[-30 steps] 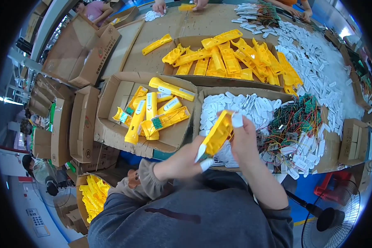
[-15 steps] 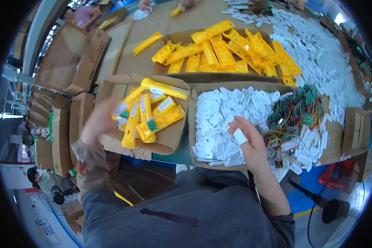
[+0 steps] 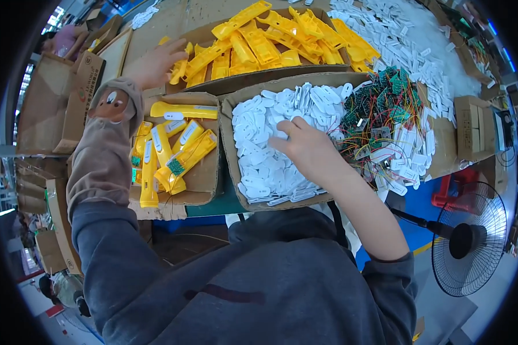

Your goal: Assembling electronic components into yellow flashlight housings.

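Observation:
My left hand [image 3: 155, 64] reaches to the left end of a long cardboard box [image 3: 270, 73] heaped with yellow plastic shells [image 3: 259, 43]. Its fingers are stretched out beside a shell there, and I see nothing held in them. My right hand [image 3: 305, 146] is over a box [image 3: 229, 138] full of small white plastic pieces [image 3: 265, 167]. Its fingers are bent down and apart, with the tips at the pile. Between my arms, a shallow box [image 3: 204, 198] holds several yellow assembled casings [image 3: 162, 144] with white labels. A small green circuit board [image 3: 175, 167] shows on one.
A tangle of green circuit boards with thin wires [image 3: 385, 103] lies right of the white pieces. More white parts [image 3: 397, 34] spread over the far right table. A small carton [image 3: 475, 126] and a black fan [image 3: 463, 241] stand at right. Brown cartons [image 3: 80, 103] are at left.
My left hand has moved from the shallow box of casings up and away to the yellow shells. My right hand has turned inward and lowered onto the white pieces. The whole view has shifted.

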Tool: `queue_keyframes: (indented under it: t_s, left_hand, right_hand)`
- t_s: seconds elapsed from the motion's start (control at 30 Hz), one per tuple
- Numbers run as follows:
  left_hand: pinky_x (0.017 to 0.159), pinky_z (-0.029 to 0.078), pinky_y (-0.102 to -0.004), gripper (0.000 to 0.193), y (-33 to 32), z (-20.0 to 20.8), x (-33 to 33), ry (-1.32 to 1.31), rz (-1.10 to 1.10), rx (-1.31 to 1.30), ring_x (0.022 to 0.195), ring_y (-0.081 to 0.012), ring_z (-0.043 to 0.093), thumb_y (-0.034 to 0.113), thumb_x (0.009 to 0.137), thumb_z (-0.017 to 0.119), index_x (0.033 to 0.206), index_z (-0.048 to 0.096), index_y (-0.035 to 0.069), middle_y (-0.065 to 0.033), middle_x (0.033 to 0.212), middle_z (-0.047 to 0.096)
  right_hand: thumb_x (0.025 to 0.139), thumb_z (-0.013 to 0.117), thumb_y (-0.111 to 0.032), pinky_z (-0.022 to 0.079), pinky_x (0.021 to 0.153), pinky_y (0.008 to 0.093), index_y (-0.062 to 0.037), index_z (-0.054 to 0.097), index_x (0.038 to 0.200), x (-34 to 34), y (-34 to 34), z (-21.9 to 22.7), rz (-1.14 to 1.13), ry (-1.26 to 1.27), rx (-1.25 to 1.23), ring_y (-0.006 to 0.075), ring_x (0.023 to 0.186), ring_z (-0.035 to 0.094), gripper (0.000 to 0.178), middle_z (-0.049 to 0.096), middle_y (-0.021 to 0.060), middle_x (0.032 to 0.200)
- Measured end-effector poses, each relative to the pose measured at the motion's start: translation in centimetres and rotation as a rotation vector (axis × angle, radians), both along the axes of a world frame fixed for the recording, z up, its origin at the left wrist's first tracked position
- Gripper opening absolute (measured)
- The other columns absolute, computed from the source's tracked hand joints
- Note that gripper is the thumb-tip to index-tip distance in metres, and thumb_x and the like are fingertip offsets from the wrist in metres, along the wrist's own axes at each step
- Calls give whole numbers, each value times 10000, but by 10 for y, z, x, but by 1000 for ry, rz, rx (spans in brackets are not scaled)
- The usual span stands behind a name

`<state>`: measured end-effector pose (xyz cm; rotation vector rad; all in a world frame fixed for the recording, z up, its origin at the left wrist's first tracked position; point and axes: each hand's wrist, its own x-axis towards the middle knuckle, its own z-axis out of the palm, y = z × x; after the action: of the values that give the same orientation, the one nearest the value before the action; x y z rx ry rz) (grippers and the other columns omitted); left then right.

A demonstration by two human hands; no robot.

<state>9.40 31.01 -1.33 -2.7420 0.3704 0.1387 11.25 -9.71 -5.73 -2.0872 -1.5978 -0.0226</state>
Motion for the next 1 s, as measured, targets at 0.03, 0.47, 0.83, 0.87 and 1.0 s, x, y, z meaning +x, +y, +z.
queue_keyframes:
  t_s: [0.03,0.47,0.83,0.87,1.0]
  left_hand:
    - [994,375,-365,663,-11,7,-8,-1,6,8,1258,-323,369,-16,628,612,1257,442,105,-153,1423,291]
    - [650,483,-392,296,-95,5,-33,-517,535,-1886,767,-293,604,242,835,569,1037,507,34,-119,899,601]
    - [643,437,-272,413,-275,-1,-115,303,921,-3238,660,-144,457,374,810,603,1025,498,37,-40,838,457]
    - [623,430,-252,423,-284,0,-111,220,978,-3170,681,-138,467,318,807,612,1093,474,39,-45,884,468]
    - [629,437,-226,528,-279,-15,-99,-91,684,-2556,788,-136,504,127,803,611,1268,374,48,-56,994,497]
  right_hand:
    - [703,532,14,490,712,363,-71,638,935,5,2,-3,11,-2,-32,293,847,585,269,571,121,909]
    - [679,523,12,482,648,384,-70,594,809,11,5,-12,-171,-77,19,274,810,566,169,546,93,814]
    - [625,549,59,475,603,366,-73,608,910,4,-11,8,-303,87,59,279,700,564,320,539,85,717]
    - [621,545,64,480,604,366,-65,611,896,3,-15,10,-271,91,31,291,696,571,311,545,93,733]
    - [689,554,67,483,594,313,-37,612,870,-15,-29,28,-46,271,90,228,666,592,217,586,80,804]
